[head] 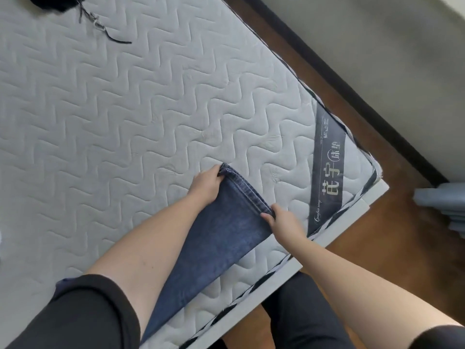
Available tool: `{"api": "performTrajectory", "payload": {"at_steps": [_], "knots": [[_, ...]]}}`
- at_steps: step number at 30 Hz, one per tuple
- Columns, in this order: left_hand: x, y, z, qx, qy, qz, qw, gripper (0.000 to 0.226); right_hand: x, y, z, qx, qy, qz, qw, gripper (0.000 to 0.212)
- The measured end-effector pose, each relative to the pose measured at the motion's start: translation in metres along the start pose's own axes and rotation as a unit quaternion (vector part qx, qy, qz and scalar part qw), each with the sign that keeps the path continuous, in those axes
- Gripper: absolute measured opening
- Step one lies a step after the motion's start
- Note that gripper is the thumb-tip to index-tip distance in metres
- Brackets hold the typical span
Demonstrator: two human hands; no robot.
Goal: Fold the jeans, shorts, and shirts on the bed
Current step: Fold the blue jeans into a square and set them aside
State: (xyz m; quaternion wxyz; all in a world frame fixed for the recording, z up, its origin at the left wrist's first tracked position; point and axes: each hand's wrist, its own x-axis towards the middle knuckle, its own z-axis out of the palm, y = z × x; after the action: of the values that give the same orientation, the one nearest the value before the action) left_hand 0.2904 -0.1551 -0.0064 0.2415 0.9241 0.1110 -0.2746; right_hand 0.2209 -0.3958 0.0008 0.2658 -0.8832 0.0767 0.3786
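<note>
The left hand (205,183) pinches one corner of the hem of the dark blue denim jeans (216,238), thumb on top of the cloth and fingers curled under the edge. The right hand (281,219) grips the other corner of the same stitched hem, its thumb lying along the seam. Between the two hands the hem is stretched taut, running diagonally from upper left to lower right.

From that hem the jeans run back toward the person as one long flat band, passing between the forearms and under the left arm with its rolled black sleeve (83,313). The long axis therefore points from the hands straight back to the body, and the waist end is hidden, probably below the left arm. Both hands are at the far end of the garment, the right one nearer the mattress edge.

The jeans lie on the grey quilted mattress (125,109), close to its corner, where a dark label band with pale lettering (329,170) crosses the surface. A fold would likely bring the hem back along that axis toward the waist.

At the far top left lies a black garment with trailing cords (75,8), well apart. Beyond the mattress is a brown wooden floor (392,248).
</note>
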Motion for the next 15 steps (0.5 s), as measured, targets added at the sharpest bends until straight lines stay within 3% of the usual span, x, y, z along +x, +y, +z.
{"api": "performTrajectory", "payload": {"at_steps": [2,7,11,15], "knots": [[0.01,-0.004,0.008,0.012,-0.001,-0.002,1.0,0.028,0.011,0.003,0.007,0.048,0.015,0.03,0.998,0.022],[0.029,-0.007,0.017,-0.062,0.001,-0.052,0.997,0.052,0.024,0.015,0.021,0.139,0.025,0.134,0.981,0.051],[0.032,-0.015,0.026,-0.037,-0.021,-0.07,0.997,0.045,0.025,0.022,0.037,0.171,-0.026,0.168,0.97,0.049],[0.036,-0.019,0.029,-0.012,-0.031,-0.068,0.997,0.031,0.03,0.023,0.041,0.218,0.01,0.212,0.952,0.036]]}}
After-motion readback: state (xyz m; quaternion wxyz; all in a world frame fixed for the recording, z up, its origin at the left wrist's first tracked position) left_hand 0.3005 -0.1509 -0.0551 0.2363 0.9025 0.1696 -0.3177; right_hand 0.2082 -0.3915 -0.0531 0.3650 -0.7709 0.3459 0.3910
